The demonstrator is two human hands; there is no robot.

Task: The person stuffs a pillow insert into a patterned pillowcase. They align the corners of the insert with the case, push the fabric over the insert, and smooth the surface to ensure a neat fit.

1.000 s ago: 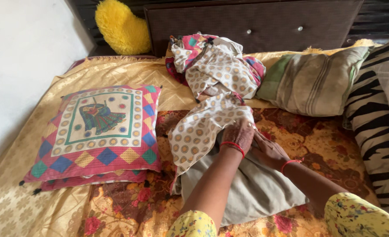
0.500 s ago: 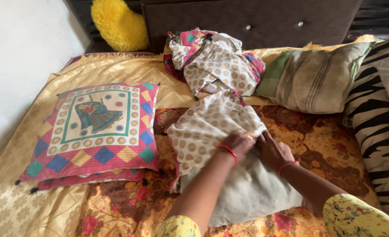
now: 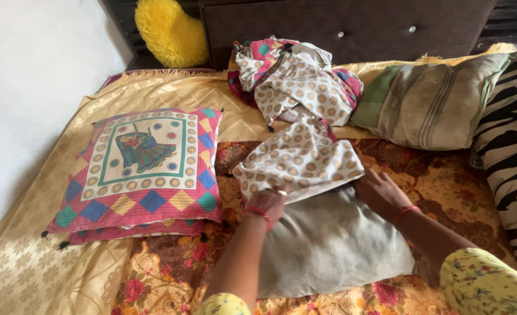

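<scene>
A plain grey pillow [image 3: 334, 245] lies on the bed in front of me, its far end inside a cream cover with orange dots [image 3: 299, 160]. My left hand [image 3: 266, 202] grips the cover's open edge at the pillow's left corner. My right hand [image 3: 379, 192] holds the cover's edge at the right corner, fingers tucked under the cloth. Both wrists wear a red thread.
Two colourful patchwork cushions [image 3: 142, 169] are stacked at the left. Loose covers [image 3: 296, 81] are heaped by the dark headboard [image 3: 351, 29]. A striped pillow [image 3: 433, 99], a black-and-white striped cushion [image 3: 512, 151] and a yellow fluffy cushion [image 3: 171, 35] lie around.
My hands have moved apart, from the middle of the cover's opening to its two corners. The cover now lies spread flat across the pillow's far end.
</scene>
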